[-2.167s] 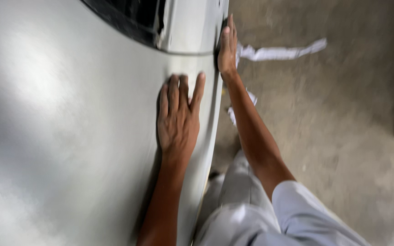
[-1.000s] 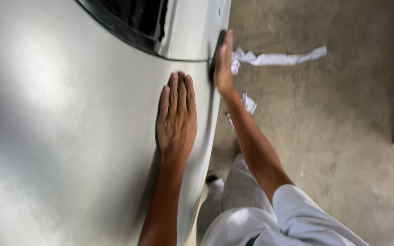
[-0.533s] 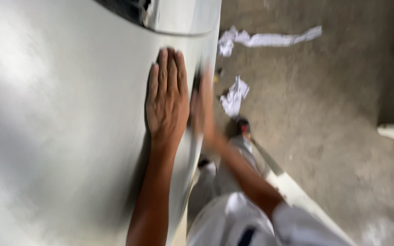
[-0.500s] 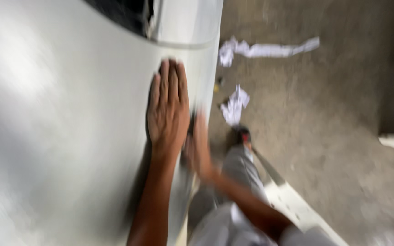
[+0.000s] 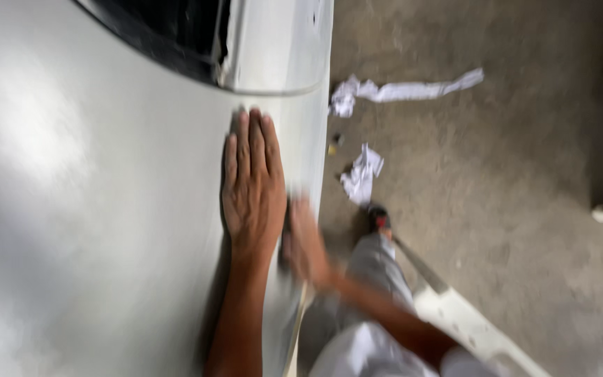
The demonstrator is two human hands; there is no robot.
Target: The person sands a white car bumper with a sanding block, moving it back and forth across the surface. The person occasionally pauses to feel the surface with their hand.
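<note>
Under the flat left hand the car body panel looked like painted metal, pale silver-grey, smooth and semi-glossy, with a soft bright patch of reflected light well to the left of the hand. Above the fingertips the window glass was dark and shiny. The right hand, blurred, lay against the panel's edge just beside the left. To the right of both hands the floor looked like bare concrete, matt, rough and mottled grey-brown. On it lay crumpled white paper scraps, matt and creased. The person's trousers looked like light grey cloth, matt.
</note>
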